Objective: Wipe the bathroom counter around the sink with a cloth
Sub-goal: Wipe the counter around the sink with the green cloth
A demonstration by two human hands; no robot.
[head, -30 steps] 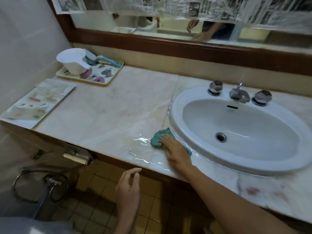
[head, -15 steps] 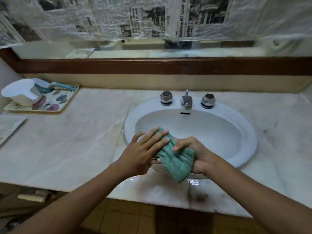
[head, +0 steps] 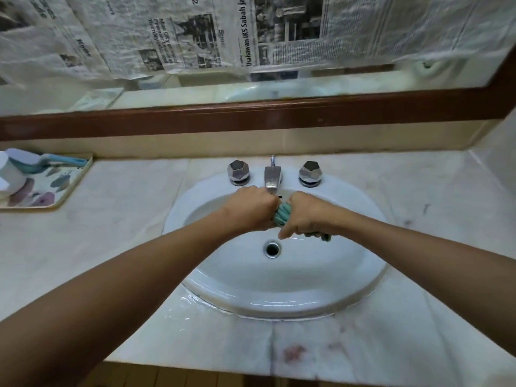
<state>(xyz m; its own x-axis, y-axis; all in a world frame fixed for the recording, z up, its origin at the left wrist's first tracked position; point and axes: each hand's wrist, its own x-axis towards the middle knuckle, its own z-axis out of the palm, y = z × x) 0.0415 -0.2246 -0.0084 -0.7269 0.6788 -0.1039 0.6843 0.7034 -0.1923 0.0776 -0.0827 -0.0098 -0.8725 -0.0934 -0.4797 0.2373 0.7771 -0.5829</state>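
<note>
The marble counter (head: 134, 247) is shining wet beside the sink (head: 279, 303), and above the basin we are gripping the green cloth (head: 281, 215) with both fists, left hand (head: 251, 210) and right hand (head: 307, 216) curled round it (twisted like a rope), just before the faucet (head: 272, 177)

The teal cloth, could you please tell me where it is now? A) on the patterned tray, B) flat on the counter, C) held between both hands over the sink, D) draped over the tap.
C: the left hand and right hand both grip the twisted cloth above the sink.
</note>
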